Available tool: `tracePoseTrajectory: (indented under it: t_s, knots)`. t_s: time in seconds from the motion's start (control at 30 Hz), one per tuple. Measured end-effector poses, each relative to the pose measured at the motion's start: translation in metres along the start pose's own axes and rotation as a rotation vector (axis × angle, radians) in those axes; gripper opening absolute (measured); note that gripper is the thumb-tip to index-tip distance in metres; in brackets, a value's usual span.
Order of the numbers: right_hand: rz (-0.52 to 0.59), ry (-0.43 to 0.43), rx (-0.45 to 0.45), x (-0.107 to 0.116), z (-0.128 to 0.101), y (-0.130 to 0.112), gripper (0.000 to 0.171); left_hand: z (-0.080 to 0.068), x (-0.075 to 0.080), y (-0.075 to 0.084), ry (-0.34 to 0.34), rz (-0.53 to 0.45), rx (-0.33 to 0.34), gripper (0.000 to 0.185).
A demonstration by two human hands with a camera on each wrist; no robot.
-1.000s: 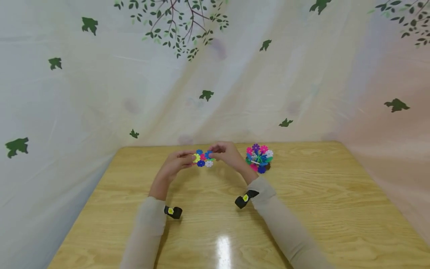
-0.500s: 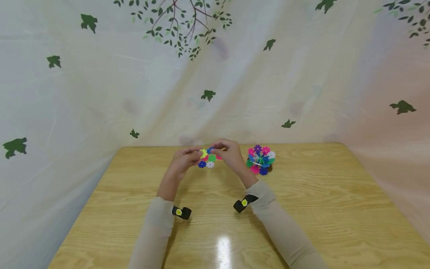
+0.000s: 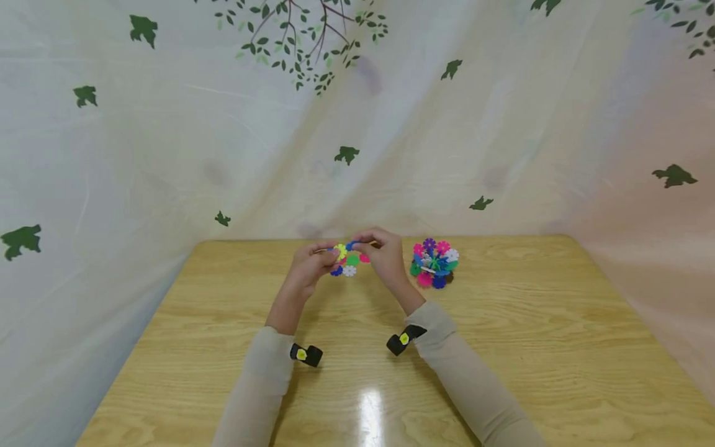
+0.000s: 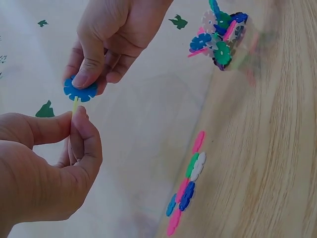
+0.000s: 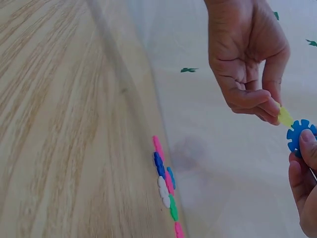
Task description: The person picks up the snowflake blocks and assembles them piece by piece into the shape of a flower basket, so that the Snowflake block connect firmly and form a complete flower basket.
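L hand [image 4: 49, 168] pinches yellow disc [image 4: 75, 105] edge-up; R hand [image 4: 106, 44] pinches blue disc [image 4: 80, 89], slots prob. meeting crosswise. Loose discs [image 4: 188, 188] flat on table [image 4: 267, 148], ball of discs [image 3: 432, 264] beside.

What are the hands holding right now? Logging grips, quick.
Left hand: pinches a thin yellow plastic snowflake disc.
Right hand: pinches a blue plastic snowflake disc, slotted onto the yellow one.

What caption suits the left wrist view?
Left hand pinches a yellow disc slotted into the blue disc the right hand pinches.
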State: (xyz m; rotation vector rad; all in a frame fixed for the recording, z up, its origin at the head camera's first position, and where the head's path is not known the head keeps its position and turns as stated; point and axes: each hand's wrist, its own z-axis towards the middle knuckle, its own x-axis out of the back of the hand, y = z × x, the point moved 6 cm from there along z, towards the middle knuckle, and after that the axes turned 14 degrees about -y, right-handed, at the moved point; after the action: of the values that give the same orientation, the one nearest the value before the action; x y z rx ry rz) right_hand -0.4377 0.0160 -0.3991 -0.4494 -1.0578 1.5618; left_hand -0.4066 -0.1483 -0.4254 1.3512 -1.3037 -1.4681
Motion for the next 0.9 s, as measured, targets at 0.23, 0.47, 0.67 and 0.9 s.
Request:
tracePoseTrajectory:
  t_s: [0.23,0.47,0.67,0.9]
  knots:
    - [-0.07,0.047,0.014,0.0,-0.004,-0.017,0.008,-0.001,-0.006,0.001,0.009,-0.014,-0.017,0.035]
    - [0.017,0.067,-0.01,0.003,-0.004,-0.004,0.011,-0.002,-0.01,0.0,0.036,-0.082,-0.029,0.037]
    - [0.107,0.088,-0.03,0.003,-0.005,-0.001,0.011,-0.004,-0.01,0.002,0.047,-0.068,-0.031,0.035]
    - [0.09,0.104,-0.013,0.004,-0.005,-0.008,0.008,-0.007,-0.009,0.003,0.035,-0.051,-0.033,0.036]
